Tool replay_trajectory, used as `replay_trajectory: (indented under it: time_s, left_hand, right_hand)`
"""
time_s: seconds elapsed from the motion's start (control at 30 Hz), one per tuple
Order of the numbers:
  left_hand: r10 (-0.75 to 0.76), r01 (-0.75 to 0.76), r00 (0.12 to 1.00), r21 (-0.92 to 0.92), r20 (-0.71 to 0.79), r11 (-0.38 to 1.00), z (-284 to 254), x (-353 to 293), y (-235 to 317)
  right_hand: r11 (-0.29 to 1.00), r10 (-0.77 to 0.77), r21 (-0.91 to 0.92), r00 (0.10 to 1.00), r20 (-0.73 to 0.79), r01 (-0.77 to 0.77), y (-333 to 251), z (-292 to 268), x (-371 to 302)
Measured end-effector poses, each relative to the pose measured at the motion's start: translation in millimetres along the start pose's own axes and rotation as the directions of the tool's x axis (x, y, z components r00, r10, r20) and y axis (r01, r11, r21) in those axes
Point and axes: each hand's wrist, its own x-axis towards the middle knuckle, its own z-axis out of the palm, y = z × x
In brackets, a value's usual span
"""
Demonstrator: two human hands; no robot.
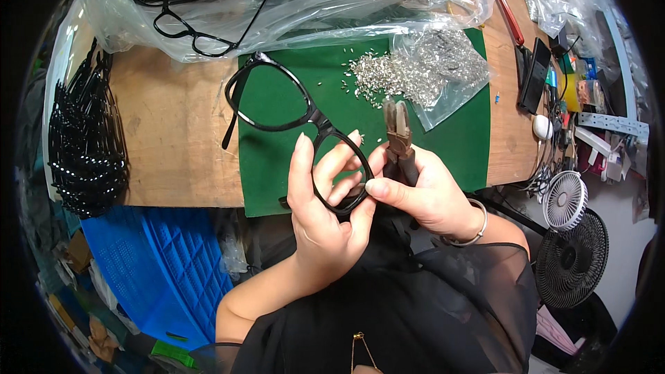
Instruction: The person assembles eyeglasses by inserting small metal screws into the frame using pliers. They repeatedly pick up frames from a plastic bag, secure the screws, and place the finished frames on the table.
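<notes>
A black eyeglass frame (310, 107) is held up over the green mat (284, 173), tilted, with its far rim toward the upper left. My left hand (325, 201) grips the near rim, some fingers showing through the lens opening. Pliers (397, 131) with dark handles sit in my right hand (426, 190), jaws pointing up and away from me. My right thumb also touches the edge of the near rim. Beyond the pliers lies a heap of small silvery metal parts (388, 73), partly inside a clear plastic bag (443, 100).
A large clear bag (312, 10) holding black frames spans the back of the table. One black frame (197, 33) lies on it. At the left is a pile of black temple arms (86, 145); below stands a blue crate (156, 263). A phone (535, 76) and fans (564, 201) are at the right.
</notes>
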Motion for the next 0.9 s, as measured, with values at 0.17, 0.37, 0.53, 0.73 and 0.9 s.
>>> replay_trajectory:
  time_s: [0.17,0.37,0.53,0.73,0.9]
  left_hand:
    - [-0.030,0.036,0.999,-0.168,0.042,0.985,-5.5,4.3,4.8]
    - [-0.104,0.131,0.988,-0.270,0.113,0.954,-16.5,4.2,7.8]
    - [-0.175,0.212,0.974,-0.309,0.144,0.927,-25.4,6.1,17.4]
    - [-0.214,0.295,0.938,-0.305,0.273,0.905,-39.8,6.3,20.7]
    - [-0.257,0.319,0.936,-0.266,0.242,0.910,-38.6,8.1,18.9]
  right_hand:
    - [0.970,0.070,-0.238,0.993,0.090,-0.047,-4.4,-6.5,2.0]
    - [0.964,0.042,-0.266,0.989,0.139,-0.004,-8.4,0.0,3.5]
    - [0.984,0.055,-0.179,0.975,0.213,-0.017,-14.1,-1.8,1.3]
    - [0.589,0.242,-0.795,0.906,0.347,0.147,-26.2,-19.7,-10.8]
    - [0.625,0.325,-0.776,0.877,0.355,0.083,-35.8,-13.6,-5.9]
